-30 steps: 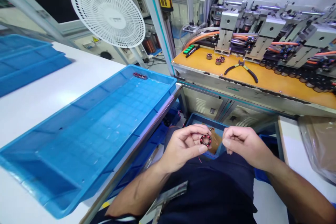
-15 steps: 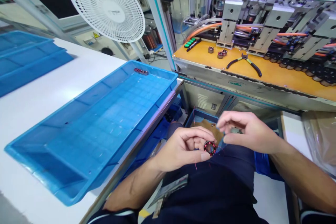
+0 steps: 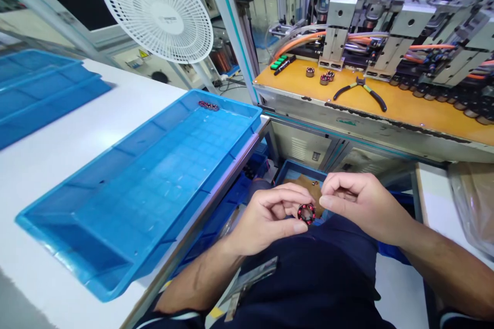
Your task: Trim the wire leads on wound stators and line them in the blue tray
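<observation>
Between the thumb and fingers of my left hand (image 3: 270, 218) is a small ring-shaped motor stator (image 3: 299, 214) with red windings, its open face turned toward me. Just to the right of it, my right hand (image 3: 357, 203) is closed, thumb pressed against the bent index finger. Whether a thin wire lies in that pinch is too small to make out. Both hands are above my lap, and a blue bin (image 3: 287, 167) with brown cardboard in it stands below and beyond them.
A long blue tray (image 3: 154, 185) on the left table holds a short row of stators (image 3: 208, 106). On the machine's orange bench lie cutting pliers (image 3: 359, 82), a few stators (image 3: 324, 79) and a black marker (image 3: 284, 65). A white fan (image 3: 165, 20) stands behind; stacked blue trays (image 3: 46, 92) are far left.
My right hand has come down and its thumb and fingers have closed together nearer the stator. The stator has shifted slightly in my left hand; loose red wire ends seen before no longer show clearly.
</observation>
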`<state>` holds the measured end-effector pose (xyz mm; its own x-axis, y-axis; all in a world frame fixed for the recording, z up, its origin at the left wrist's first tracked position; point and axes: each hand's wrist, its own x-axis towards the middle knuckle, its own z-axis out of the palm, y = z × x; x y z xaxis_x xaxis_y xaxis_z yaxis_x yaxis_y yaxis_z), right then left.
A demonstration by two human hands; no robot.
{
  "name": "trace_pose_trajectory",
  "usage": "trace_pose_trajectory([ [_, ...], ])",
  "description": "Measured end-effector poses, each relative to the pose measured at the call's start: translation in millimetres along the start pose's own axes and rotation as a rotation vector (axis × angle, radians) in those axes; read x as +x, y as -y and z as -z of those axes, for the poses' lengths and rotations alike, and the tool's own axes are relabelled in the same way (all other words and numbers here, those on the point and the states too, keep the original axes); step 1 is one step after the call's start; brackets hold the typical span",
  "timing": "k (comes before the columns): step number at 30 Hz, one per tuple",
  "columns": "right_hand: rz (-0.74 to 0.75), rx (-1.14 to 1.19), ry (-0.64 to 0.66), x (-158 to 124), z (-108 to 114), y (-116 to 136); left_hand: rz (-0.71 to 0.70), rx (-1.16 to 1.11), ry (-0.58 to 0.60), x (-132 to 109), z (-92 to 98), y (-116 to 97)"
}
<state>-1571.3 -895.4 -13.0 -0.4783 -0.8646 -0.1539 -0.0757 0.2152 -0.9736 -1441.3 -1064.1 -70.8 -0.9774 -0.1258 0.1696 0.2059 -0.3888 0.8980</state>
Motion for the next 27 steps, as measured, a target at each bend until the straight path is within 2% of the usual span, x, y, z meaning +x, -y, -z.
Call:
trace_pose_trajectory([
  [5,-0.081,-0.012,0.102,1.1,1.2,10.1,-0.063,0.086,0.007,2.9,-3.0,1.1],
  [13,-0.027,-0.291,0.231,3.6,5.8,19.5,-0.05,0.076,0.009,-0.4,-4.3,-0.6],
  [19,0.104,-0.375,0.233,-5.8,6.8,17.7,-0.018,-0.01,0.035,-0.5,-4.7,0.6],
  [27,0.205,-0.274,0.211,-13.0,3.3,13.7,-0.018,-0.051,0.033,0.5,-10.3,0.9],
])
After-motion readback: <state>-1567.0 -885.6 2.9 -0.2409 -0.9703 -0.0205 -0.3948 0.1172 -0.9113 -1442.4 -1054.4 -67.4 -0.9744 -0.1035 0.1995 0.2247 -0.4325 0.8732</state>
